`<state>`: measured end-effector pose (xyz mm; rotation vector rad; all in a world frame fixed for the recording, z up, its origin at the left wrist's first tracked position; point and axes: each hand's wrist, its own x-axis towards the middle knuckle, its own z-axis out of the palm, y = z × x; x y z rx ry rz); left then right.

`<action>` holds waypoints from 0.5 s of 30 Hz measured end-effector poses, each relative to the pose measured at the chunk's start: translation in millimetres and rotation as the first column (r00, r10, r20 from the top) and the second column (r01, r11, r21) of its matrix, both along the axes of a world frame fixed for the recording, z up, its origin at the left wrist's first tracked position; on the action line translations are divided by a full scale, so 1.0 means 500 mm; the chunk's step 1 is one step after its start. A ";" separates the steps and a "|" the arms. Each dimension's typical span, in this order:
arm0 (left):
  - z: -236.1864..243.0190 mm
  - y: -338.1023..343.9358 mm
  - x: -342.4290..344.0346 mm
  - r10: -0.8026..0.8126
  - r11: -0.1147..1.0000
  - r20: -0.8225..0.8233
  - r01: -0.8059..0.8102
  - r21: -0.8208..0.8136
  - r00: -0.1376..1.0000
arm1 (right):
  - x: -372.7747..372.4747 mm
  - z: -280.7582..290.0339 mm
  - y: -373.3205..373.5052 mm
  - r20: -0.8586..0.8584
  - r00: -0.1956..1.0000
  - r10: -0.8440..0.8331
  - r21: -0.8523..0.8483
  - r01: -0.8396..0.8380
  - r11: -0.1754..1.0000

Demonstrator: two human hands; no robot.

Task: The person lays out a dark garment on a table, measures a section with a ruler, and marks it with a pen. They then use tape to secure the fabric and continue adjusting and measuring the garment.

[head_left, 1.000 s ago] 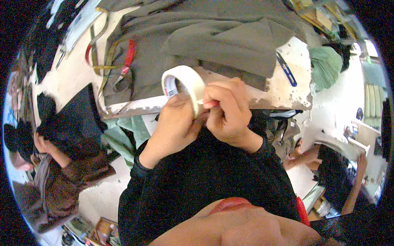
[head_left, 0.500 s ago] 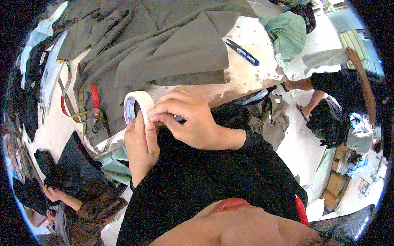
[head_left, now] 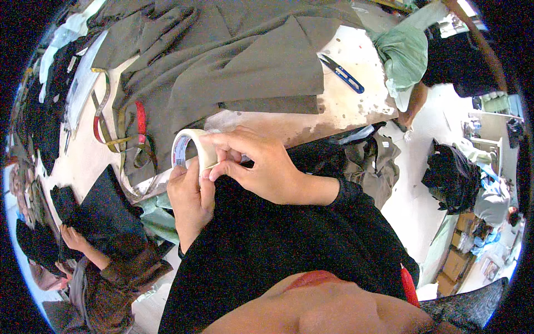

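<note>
A roll of cream masking tape (head_left: 191, 146) is held upright just off the near edge of the work table (head_left: 345, 106). My left hand (head_left: 192, 200) grips the roll from below, thumb against its side. My right hand (head_left: 261, 164) lies over the roll from the right, fingertips pinching at the outer layer of tape. Both hands sit close to my dark-clothed body. Behind the roll, large pieces of olive-grey fabric (head_left: 233, 61) are spread over the table.
Red-handled scissors (head_left: 140, 131) and olive straps (head_left: 103, 119) lie on the table's left part. A blue thread snip (head_left: 342, 73) rests to the right, near a bunched green cloth (head_left: 403, 53). A person sits on the floor at lower left (head_left: 105, 261); another crouches at right (head_left: 453, 175).
The view has swung, so the table now looks tilted and closer. The roll has come nearer my body, and my right hand covers more of it.
</note>
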<state>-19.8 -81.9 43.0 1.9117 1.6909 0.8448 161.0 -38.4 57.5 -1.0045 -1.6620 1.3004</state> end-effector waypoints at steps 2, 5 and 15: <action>-0.004 -0.003 -0.007 -0.010 1.000 -0.070 0.010 -0.002 0.997 | -0.002 -0.003 -0.001 0.008 1.000 -0.011 0.111 0.010 0.994; -0.007 -0.004 -0.014 -0.018 1.000 -0.146 0.021 0.015 0.989 | -0.008 -0.012 0.004 -0.049 0.996 0.069 0.162 -0.060 0.985; -0.008 -0.001 -0.006 0.037 0.997 0.252 -0.019 -0.072 0.967 | -0.020 -0.026 0.011 -0.176 0.976 0.126 0.132 -0.104 0.986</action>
